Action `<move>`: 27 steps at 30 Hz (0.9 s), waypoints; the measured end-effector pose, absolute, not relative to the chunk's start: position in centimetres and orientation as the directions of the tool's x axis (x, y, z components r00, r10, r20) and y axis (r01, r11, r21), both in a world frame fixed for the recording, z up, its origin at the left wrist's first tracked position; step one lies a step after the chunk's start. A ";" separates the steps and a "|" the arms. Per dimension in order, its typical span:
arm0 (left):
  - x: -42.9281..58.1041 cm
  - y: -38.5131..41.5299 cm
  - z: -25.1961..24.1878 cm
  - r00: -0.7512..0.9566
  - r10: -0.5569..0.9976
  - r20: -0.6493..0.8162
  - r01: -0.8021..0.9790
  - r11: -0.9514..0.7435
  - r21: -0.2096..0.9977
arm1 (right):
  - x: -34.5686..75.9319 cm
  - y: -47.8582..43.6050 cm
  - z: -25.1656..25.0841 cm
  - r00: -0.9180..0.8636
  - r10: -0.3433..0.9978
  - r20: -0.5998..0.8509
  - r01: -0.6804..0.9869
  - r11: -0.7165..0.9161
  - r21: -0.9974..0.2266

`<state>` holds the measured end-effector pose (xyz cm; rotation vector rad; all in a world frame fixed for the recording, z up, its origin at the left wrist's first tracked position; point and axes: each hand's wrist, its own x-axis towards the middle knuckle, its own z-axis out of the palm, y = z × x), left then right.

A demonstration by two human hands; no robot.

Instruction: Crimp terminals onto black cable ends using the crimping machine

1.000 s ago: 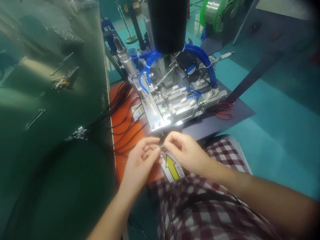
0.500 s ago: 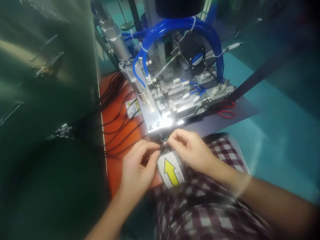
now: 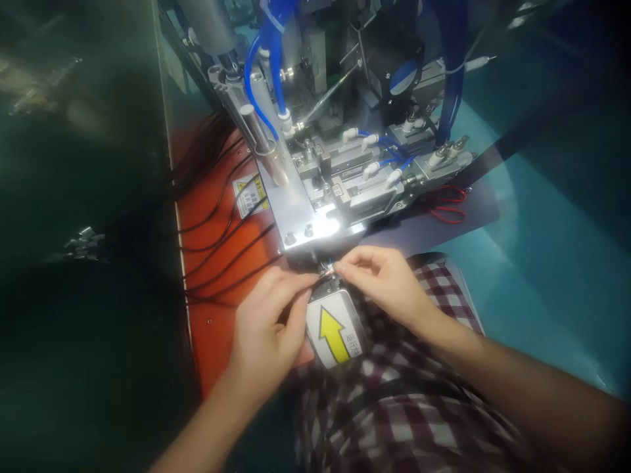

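Observation:
My left hand [image 3: 269, 322] pinches the end of a thin black cable [image 3: 323, 278] between thumb and fingers. My right hand [image 3: 389, 279] pinches a small metal connector [image 3: 335, 268] at that cable's tip. Both hands meet just below the front corner of a metal machine fixture [image 3: 325, 197], above a white label with a yellow arrow [image 3: 334, 328]. The cable's fine coloured wire ends show between the fingertips.
Several black cables [image 3: 221, 243] lie across the orange base plate [image 3: 221, 315]. Blue air hoses [image 3: 266, 59] and a red wire loop [image 3: 446, 203] belong to the machine. A dark green panel [image 3: 83, 197] stands at left. A checked cloth [image 3: 394, 407] covers my lap.
The view has tilted down and closer to the machine. My hands have stayed together on the cable tip, shifting slightly nearer the fixture's front edge.

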<state>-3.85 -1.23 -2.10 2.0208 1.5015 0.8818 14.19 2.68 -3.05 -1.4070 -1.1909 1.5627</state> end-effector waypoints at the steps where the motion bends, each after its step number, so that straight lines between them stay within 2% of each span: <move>1: -3.9 -1.2 -2.0 0.191 0.961 0.198 0.656 -0.275 0.703 | 14.2 2.8 -3.0 -0.156 0.925 -0.346 0.063 -0.341 -0.938; 14: -3.7 -0.8 -2.0 0.175 0.972 0.157 0.686 -0.235 0.689 | 14.5 3.2 -3.8 -0.185 0.900 -0.394 -0.004 -0.402 -0.916; 27: -3.8 -0.4 -1.8 0.208 0.972 0.113 0.694 -0.228 0.683 | 14.5 3.5 -3.7 -0.237 0.893 -0.383 0.016 -0.391 -0.920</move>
